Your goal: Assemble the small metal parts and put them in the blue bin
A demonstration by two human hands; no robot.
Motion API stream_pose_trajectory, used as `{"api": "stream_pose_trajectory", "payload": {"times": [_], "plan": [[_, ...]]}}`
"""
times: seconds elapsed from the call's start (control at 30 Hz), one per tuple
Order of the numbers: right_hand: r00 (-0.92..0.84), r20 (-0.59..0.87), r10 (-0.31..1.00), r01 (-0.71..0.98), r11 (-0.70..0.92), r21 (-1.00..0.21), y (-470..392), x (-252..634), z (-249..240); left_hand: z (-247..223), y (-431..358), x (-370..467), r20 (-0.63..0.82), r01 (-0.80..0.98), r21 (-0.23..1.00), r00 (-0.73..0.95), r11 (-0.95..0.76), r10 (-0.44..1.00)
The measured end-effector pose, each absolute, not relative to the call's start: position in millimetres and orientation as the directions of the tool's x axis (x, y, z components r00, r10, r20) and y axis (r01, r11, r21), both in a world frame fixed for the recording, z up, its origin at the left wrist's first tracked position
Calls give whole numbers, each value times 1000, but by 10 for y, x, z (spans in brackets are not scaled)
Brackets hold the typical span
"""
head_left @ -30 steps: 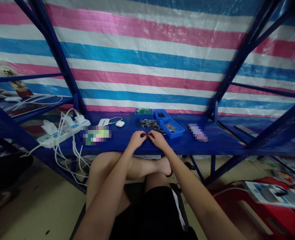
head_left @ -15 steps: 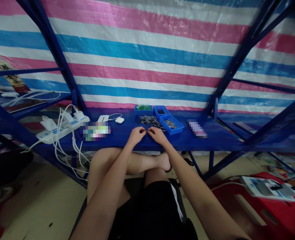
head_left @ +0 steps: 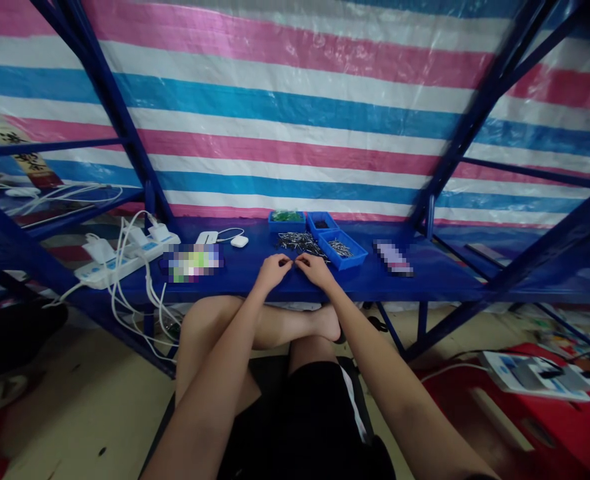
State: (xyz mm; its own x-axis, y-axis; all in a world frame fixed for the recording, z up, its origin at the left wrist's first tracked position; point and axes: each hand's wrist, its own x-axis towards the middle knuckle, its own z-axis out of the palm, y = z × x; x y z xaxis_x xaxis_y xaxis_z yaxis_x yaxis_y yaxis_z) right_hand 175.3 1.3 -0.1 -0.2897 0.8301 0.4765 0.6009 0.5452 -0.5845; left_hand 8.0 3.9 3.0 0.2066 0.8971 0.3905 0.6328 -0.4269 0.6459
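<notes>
My left hand [head_left: 275,270] and my right hand [head_left: 311,269] are close together over the front part of the blue table [head_left: 245,283], fingertips almost meeting. Both hands are closed in a pinch; whatever lies between the fingers is too small to make out. Just beyond them is a loose pile of small black and silver pieces [head_left: 299,241]. A blue bin [head_left: 351,261] of thin metal pieces stands to the right of the pile. Behind are a smaller blue bin [head_left: 323,217] with dark contents and another blue bin [head_left: 287,227] holding green pieces.
A phone [head_left: 393,259] lies at the right, another [head_left: 192,262] at the left. Near the left one are a white charger [head_left: 239,241] with its cable and a loaded power strip [head_left: 125,257] with hanging cords. Blue metal posts [head_left: 462,133] flank the table.
</notes>
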Motion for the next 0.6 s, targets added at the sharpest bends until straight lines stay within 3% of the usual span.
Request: {"api": "stream_pose_trajectory", "payload": {"times": [0.6], "plan": [[-263,483,835,582,537,-612,18,1757,-11,13,51,76,394,625,656,195,-423,898]]}}
